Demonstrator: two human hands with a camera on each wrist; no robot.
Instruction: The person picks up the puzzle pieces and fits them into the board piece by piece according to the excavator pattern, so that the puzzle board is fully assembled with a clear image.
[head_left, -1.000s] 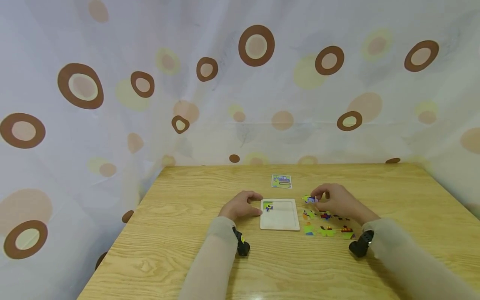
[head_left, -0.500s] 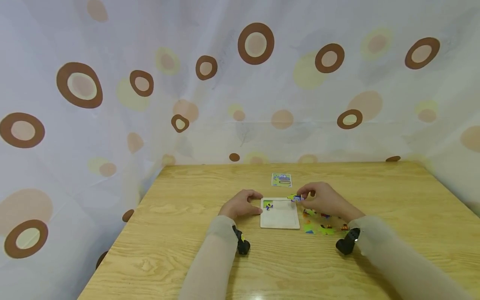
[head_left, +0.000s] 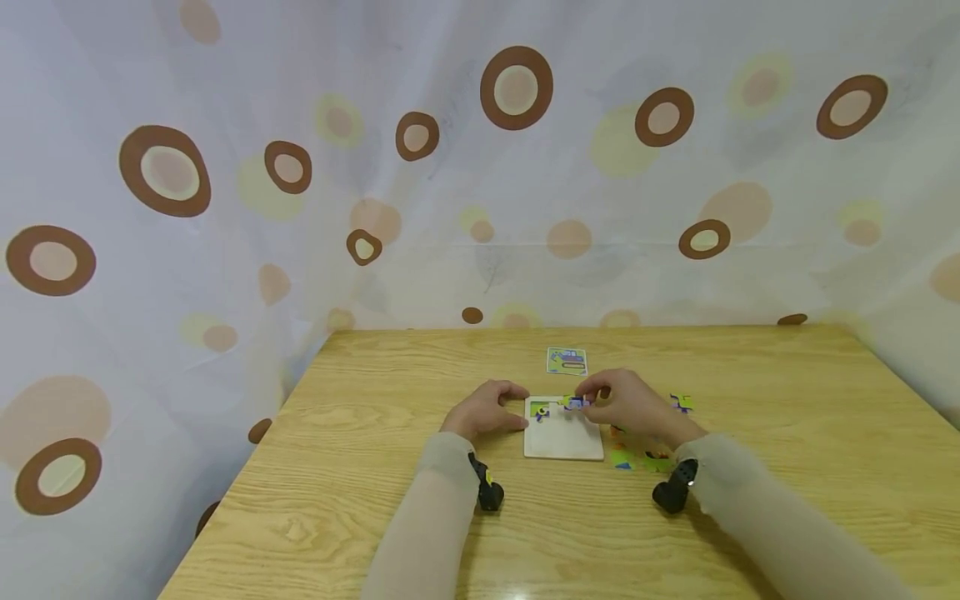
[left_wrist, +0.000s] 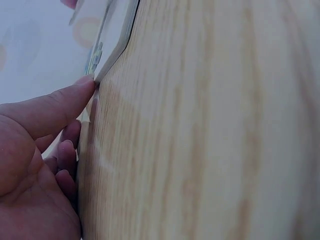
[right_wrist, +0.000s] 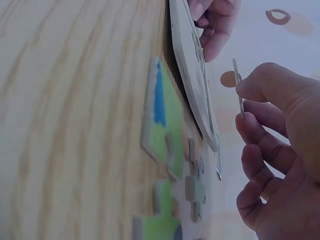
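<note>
A white puzzle tray point(head_left: 562, 442) lies on the table with one green, yellow and purple piece point(head_left: 540, 410) in its upper left corner. My left hand point(head_left: 483, 408) grips the tray's left side, thumb at the edge and forefinger near the far corner. In the left wrist view, the thumb tip touches the tray edge point(left_wrist: 114, 55). Over the tray's far right part, my right hand point(head_left: 626, 404) pinches a purple and green puzzle piece point(head_left: 572, 402) between thumb and fingers. Seen edge-on in the right wrist view, this piece stands raised in the right hand point(right_wrist: 285, 125).
Several loose puzzle pieces point(right_wrist: 167, 120) lie right of the tray, partly hidden under the right forearm. Another piece point(head_left: 681, 402) lies beyond the right wrist. A small picture card point(head_left: 567, 361) sits behind the tray. A dotted curtain point(head_left: 450, 167) hangs along the table's back.
My right hand has carried the pinched piece leftward from beside the loose pieces to over the tray. The left hand stays at the tray's left side.
</note>
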